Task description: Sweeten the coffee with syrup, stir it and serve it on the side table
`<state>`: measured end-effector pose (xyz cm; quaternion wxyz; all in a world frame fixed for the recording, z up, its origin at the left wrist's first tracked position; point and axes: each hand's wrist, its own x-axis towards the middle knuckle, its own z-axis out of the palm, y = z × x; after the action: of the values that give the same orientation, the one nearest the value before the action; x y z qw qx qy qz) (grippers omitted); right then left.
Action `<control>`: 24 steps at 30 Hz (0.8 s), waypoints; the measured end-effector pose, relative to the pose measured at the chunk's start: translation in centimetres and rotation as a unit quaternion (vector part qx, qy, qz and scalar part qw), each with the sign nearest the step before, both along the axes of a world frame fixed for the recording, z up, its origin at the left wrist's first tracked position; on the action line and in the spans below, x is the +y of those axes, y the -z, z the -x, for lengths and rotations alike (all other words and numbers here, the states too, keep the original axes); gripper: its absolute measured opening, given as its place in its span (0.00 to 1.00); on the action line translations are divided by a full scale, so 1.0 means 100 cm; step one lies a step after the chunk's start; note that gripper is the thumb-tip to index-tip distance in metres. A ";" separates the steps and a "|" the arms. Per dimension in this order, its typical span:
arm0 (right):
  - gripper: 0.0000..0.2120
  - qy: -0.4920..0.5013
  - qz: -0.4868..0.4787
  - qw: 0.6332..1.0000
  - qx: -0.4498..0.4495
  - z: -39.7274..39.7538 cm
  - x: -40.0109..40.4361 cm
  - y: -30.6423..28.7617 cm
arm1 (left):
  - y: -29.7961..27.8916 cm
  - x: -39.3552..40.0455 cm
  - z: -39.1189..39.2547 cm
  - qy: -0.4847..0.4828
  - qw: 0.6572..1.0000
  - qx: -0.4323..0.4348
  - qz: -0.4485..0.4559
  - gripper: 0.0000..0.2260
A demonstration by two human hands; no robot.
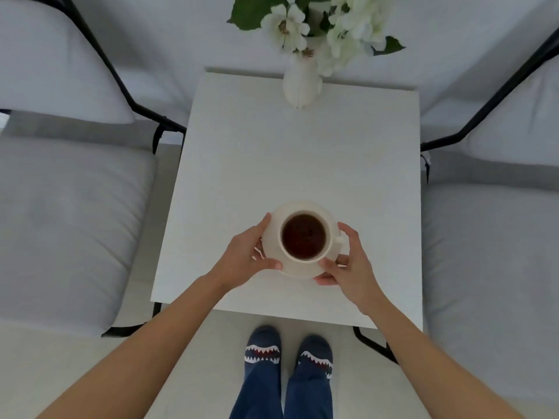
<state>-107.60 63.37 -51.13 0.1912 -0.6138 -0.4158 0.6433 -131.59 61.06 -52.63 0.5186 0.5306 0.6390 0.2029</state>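
Note:
A cream cup (328,237) full of dark coffee (304,236) stands on a cream saucer (273,220), its handle turned to the right. Both are over the near half of the white side table (302,152). My left hand (245,255) grips the saucer's left rim, thumb on top near the front. My right hand (348,264) grips the saucer's right rim by the cup handle. I cannot tell whether the saucer rests on the table or hovers just above it.
A white vase (301,83) with white flowers and green leaves stands at the table's far edge. Grey cushioned chairs with black frames flank the table, one on the left (69,222) and one on the right (490,237). My feet in shark slippers (287,353) stand before the table.

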 end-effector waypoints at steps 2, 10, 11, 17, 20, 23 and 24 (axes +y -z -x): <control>0.34 -0.012 -0.005 1.000 -0.017 0.003 0.003 0.015 | 0.017 0.003 0.001 0.009 1.000 0.013 0.001 0.46; 0.33 -0.031 -0.005 0.998 -0.062 0.012 0.015 0.032 | 0.037 0.014 0.005 0.061 0.994 0.085 0.000 0.47; 0.33 -0.035 -0.004 0.997 -0.069 0.013 0.015 0.032 | 0.037 0.015 0.005 0.074 0.992 0.101 0.000 0.47; 0.31 -0.067 -0.004 0.992 -0.109 0.017 0.018 0.029 | 0.028 0.022 0.003 0.147 0.967 0.206 0.020 0.47; 0.31 -0.073 -0.012 0.990 -0.122 0.016 0.018 0.028 | 0.025 0.022 0.002 0.168 0.952 0.254 0.016 0.48; 0.34 -0.092 -0.006 0.987 -0.134 0.016 0.017 0.028 | 0.026 0.022 0.000 0.170 0.945 0.280 -0.001 0.47; 0.36 -0.108 0.002 0.984 -0.144 0.013 0.017 0.025 | 0.024 0.023 0.002 0.164 0.947 0.276 -0.001 0.47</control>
<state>-108.89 65.03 -53.65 0.0570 -0.6516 -0.5015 0.5663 -131.81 63.36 -55.02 0.3474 0.6639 0.6611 -0.0385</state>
